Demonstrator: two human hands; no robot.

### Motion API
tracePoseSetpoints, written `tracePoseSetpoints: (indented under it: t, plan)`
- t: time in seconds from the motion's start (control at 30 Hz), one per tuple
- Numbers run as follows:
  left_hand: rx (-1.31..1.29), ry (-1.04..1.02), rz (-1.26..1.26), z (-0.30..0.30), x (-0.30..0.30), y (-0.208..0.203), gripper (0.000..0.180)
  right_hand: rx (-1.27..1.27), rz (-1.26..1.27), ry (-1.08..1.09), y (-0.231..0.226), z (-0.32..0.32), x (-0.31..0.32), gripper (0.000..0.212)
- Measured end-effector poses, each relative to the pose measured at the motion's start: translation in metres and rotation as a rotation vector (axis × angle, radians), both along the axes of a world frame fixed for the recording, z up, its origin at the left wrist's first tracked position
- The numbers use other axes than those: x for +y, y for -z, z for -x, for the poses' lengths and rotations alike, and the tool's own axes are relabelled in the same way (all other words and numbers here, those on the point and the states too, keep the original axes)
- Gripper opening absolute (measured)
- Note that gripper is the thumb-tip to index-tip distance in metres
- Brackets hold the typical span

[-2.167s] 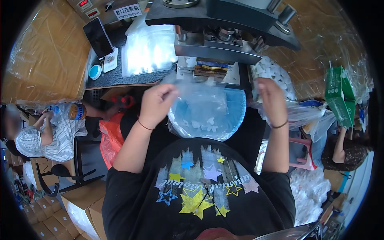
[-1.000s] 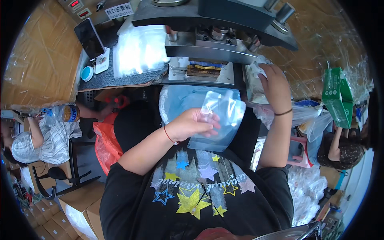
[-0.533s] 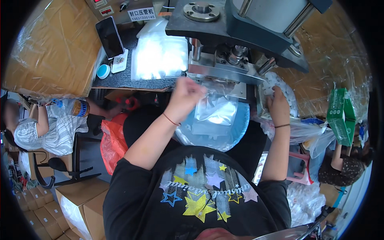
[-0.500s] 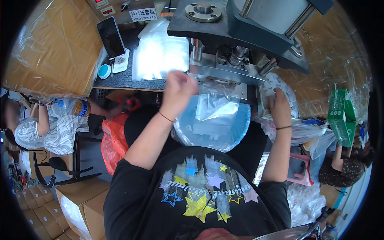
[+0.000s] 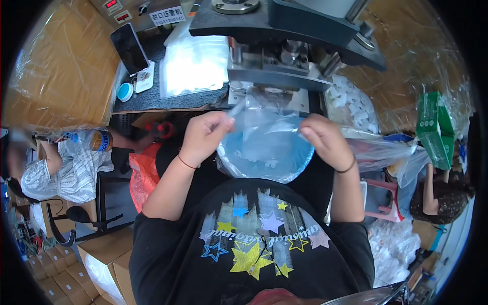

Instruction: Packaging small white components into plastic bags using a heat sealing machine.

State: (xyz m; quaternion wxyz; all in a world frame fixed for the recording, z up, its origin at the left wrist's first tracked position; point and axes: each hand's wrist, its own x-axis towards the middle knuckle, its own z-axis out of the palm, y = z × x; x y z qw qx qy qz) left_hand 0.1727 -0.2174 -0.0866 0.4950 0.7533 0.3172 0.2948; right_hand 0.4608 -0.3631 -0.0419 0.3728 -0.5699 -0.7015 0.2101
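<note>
Film-wrapped cardboard walls in the workspace, with one big box (image 5: 61,71) at far left and another (image 5: 417,51) at far right. Between them, both bare hands are raised over the lap. On the left hand (image 5: 203,137), thumb and fingers are drawn together at the left edge of a blurred clear pouch (image 5: 264,134); the right hand (image 5: 328,140) curls its fingertips by the pouch's right side — whether either one grips the film, I cannot tell. The pouch hangs between the hands, just in front of the metal press (image 5: 279,76) and above a blue-lined basin (image 5: 297,165). Right of the press lie small white pieces (image 5: 351,104); left of it, a stack of clear pouches (image 5: 195,66) — then a phone (image 5: 129,48) and a teal-lidded tub (image 5: 125,92). Farther out, a co-worker in patterned clothes (image 5: 76,173) sits left, and a green box (image 5: 434,127) stands right.
</note>
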Motion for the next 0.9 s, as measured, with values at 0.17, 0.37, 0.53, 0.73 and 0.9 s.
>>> tracePoseSetpoints:
  t: [0.17,0.37,0.53,0.73,0.9]
  plan:
    - [0.110,0.164,0.107,-0.035,-0.036,-0.014,0.023,0.155,-0.197,0.198,-0.020,0.026,0.022,0.014]
    - [-0.119,0.394,0.574,-0.051,-0.055,0.007,0.027,-0.242,-0.096,0.219,-0.031,0.019,0.023,0.018]
    - [-0.182,0.564,0.984,-0.059,-0.071,0.010,0.025,-0.256,0.067,-0.067,-0.040,0.002,0.011,0.020]
    - [-0.159,0.410,1.069,-0.058,-0.048,0.019,0.023,-0.629,0.065,0.444,-0.015,-0.064,0.007,0.020]
    - [-0.324,0.309,0.961,-0.064,-0.007,0.018,0.027,-0.518,0.187,0.414,0.018,-0.087,0.005,0.024]
